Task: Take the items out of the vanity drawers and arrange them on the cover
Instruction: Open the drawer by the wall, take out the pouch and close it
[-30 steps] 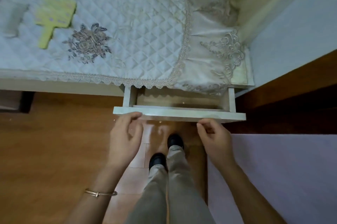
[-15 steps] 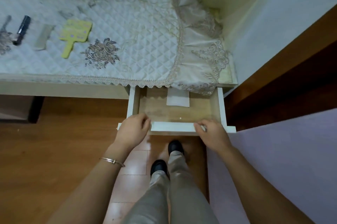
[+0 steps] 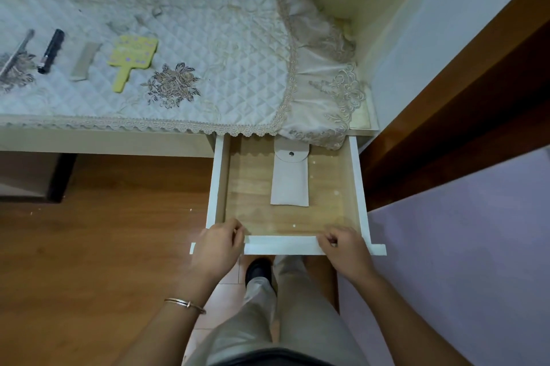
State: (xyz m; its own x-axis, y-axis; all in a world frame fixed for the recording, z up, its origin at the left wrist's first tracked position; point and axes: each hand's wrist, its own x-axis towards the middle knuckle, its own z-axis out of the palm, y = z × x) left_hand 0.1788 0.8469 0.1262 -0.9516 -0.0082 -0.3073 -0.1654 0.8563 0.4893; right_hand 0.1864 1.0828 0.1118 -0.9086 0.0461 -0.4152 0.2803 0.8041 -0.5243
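- While both hands grip the front panel of the white wooden drawer (image 3: 361, 187), left hand (image 3: 218, 246) curled over its left end, right hand (image 3: 343, 249) curled over its right end, pull evenly so it doesn't skew.
- Flat beige snap-flap pouch (image 3: 290, 179) lies mid-drawer, top tucked under lace edge of quilted white vanity cover (image 3: 208, 47); drawer looks open enough to reach it.
- Next: free one hand, pinch pouch by lower end, slide it clear of the lace.
- Place it right of yellow hand mirror (image 3: 132, 60), in line with grey comb (image 3: 84, 60) and black tube (image 3: 50, 50).
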